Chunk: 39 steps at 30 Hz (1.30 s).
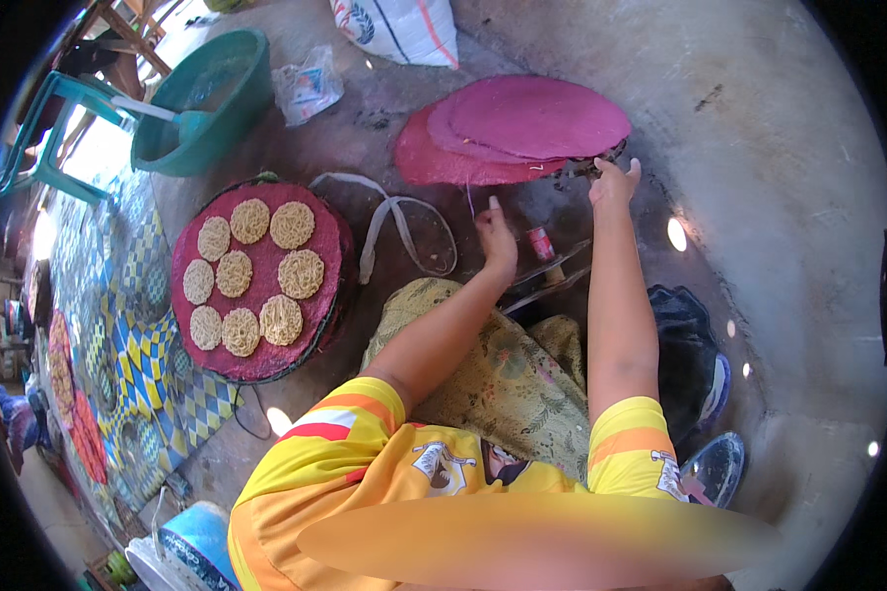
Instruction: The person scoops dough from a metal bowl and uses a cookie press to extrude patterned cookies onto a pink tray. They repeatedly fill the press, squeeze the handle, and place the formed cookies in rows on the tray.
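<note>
A pile of round pink mats (547, 106) lies ahead of me, the lower ones slid out to the left. My right hand (614, 184) grips the pile's near right rim, where the edge looks dark and frayed. My left hand (498, 241) is just below the mats, thumb raised and fingers curled. A thin pale thread (470, 200) runs from the mats' near edge down to these fingers. Between my arms, close to the left hand, is a small red-and-white cylinder (540, 243). To the left, a round maroon board (333, 241) carries several noodle cakes (292, 226).
A pale strap (373, 234) loops beside the board. Farther back are a green basin (237, 128), a clear plastic packet (308, 86) and a white sack (399, 30). Patterned floor sheeting (148, 345) spreads left; a black bag-like object (678, 340) lies by my right arm.
</note>
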Each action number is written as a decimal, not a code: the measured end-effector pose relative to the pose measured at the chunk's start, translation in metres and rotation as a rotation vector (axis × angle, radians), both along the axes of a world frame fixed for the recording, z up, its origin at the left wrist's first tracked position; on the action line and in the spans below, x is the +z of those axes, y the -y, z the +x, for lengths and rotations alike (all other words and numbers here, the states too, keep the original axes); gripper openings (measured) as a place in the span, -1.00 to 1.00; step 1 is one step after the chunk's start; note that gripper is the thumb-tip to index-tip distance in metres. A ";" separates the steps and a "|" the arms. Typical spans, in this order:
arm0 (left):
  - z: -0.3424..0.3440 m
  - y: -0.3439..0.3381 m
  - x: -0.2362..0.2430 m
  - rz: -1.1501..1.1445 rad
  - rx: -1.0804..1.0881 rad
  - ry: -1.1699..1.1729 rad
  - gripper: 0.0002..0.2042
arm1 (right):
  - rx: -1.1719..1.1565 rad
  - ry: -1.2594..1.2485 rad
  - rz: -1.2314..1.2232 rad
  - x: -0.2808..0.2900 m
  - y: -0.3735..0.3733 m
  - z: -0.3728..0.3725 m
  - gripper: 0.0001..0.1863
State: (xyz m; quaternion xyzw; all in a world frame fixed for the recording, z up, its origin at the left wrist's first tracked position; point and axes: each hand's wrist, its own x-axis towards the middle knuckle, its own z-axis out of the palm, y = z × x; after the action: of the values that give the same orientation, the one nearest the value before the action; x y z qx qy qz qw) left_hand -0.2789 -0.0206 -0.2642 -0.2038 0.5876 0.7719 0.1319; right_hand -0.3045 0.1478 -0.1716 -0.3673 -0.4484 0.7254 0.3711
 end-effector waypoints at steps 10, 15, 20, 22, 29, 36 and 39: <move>-0.014 0.008 -0.014 0.407 -0.013 0.119 -0.24 | -0.097 -0.054 0.533 0.128 -0.024 0.133 -0.20; -0.019 0.013 -0.029 0.337 -0.092 0.335 -0.23 | -0.386 -0.172 0.602 0.144 -0.032 0.201 -0.26; -0.023 0.017 -0.049 0.252 -0.072 0.228 -0.19 | -0.488 -0.420 0.514 0.146 -0.027 0.280 -0.26; -0.026 0.018 -0.057 0.221 -0.114 0.128 -0.21 | -0.499 -0.446 0.420 0.136 -0.018 0.317 -0.27; -0.017 0.018 -0.039 -0.760 -0.162 -0.217 -0.41 | -0.436 -0.268 0.182 0.059 0.032 0.462 -0.45; -0.013 0.021 0.012 -1.142 -0.369 -0.816 -0.84 | -0.335 -0.105 0.065 0.025 0.079 0.530 -0.31; -0.052 0.013 0.028 -1.205 -0.629 -0.970 -0.89 | -0.407 0.397 0.295 0.023 0.088 0.536 -0.45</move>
State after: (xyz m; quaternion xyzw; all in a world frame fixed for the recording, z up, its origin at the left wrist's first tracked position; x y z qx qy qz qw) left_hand -0.3308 -0.0336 -0.2365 0.2890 0.9210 0.2545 -0.0581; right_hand 0.2317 0.0596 -0.1484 -0.5261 -0.5298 0.4775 0.4631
